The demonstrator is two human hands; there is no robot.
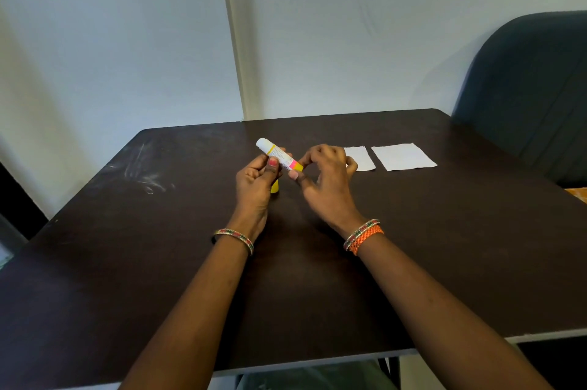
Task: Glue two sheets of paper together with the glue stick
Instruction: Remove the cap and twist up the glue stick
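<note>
The left hand point(257, 180) grips the glue stick point(278, 154) around its middle, thumb pressed across the near side of the printed barrel and the other fingers curled behind it, so the stick is held above the table and slants up and away to the left. Its far end shows a bare white tip above a thin yellow ring; its near end, with a pink and yellow band, points toward the right hand point(327, 176). That hand's thumb and forefinger close on this near end in a light pinch, while its remaining fingers are loosely bent and fanned apart, holding nothing. How firmly the pinch bears on the end I cannot tell. Just below the left hand, a yellow cap point(274, 187) peeks out at the edge of the palm; whether it stands on the table or is tucked into the hand cannot be told. Past the right hand, two white sheets lie flat side by side with a narrow gap between them: the nearer sheet point(360, 158) is partly hidden by the knuckles, the farther sheet point(403, 156) lies fully in view. All rests on a dark brown table point(158, 262), scuffed pale at its far left. Beaded bangles circle both wrists, with an orange band point(367, 237) on the right. A dark chair point(533, 87) stands at the table's far right corner.
</note>
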